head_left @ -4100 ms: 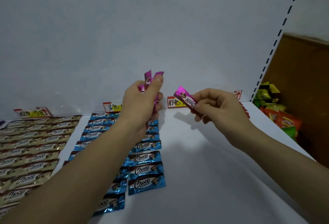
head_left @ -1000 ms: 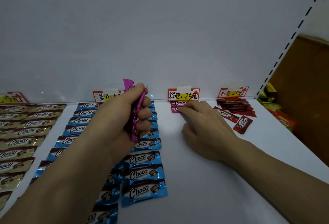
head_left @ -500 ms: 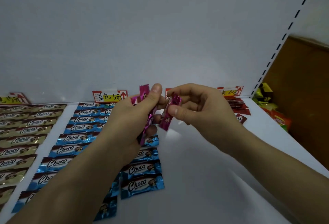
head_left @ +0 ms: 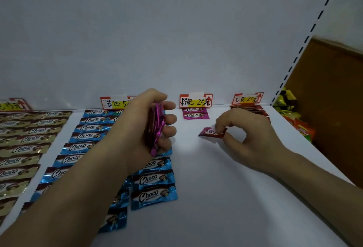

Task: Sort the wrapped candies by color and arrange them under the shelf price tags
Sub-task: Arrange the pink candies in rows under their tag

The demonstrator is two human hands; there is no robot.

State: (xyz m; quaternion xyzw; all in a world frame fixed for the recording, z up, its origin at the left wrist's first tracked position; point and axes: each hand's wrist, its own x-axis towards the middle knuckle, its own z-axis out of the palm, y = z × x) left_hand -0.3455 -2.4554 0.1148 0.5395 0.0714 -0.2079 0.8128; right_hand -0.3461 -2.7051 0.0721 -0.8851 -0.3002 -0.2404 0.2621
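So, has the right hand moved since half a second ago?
Yes. The right hand, pinching a pink candy, has dropped from in front of the pink price tag toward the shelf, below and right of it.

The right hand [head_left: 249, 138] separates from the left hand [head_left: 141, 127] and moves right and down toward the white shelf [head_left: 216, 187]. Its fingers [head_left: 221, 127] now pinch one pink foil-wrapped candy [head_left: 211, 132] flat and low at the shelf surface; contact cannot be determined. Half a second ago this candy stood upright between both hands. The left hand drops lower, and its bundle of pink wrapped candies [head_left: 157, 128] turns edge-on. Two flat pink wrapped candies [head_left: 194, 113] lie under the red-edged paper price tag [head_left: 196, 100], a spot bare four seconds ago.
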